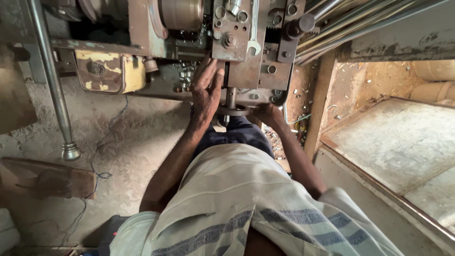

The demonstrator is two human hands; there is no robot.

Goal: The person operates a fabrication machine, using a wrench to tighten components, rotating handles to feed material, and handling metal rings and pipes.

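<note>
Person stands over an old lathe, striped shirt [246,213] nearest the camera. Left hand [206,92] lies flat, fingers spread, on the carriage plate [237,42], touching its lower edge. Right hand [271,115] is curled round the small handwheel [233,110] just below that plate; grip looks closed on it, fingertips partly hidden. Step in hand looks like feeding the carriage by the wheel; turning it further calls for a steady left-hand brace. Beyond the hands: a wrench [254,28] on the plate, loose metal rings [186,71], the chuck [182,14]. Steel bars [341,23] crowd the right side.
</note>
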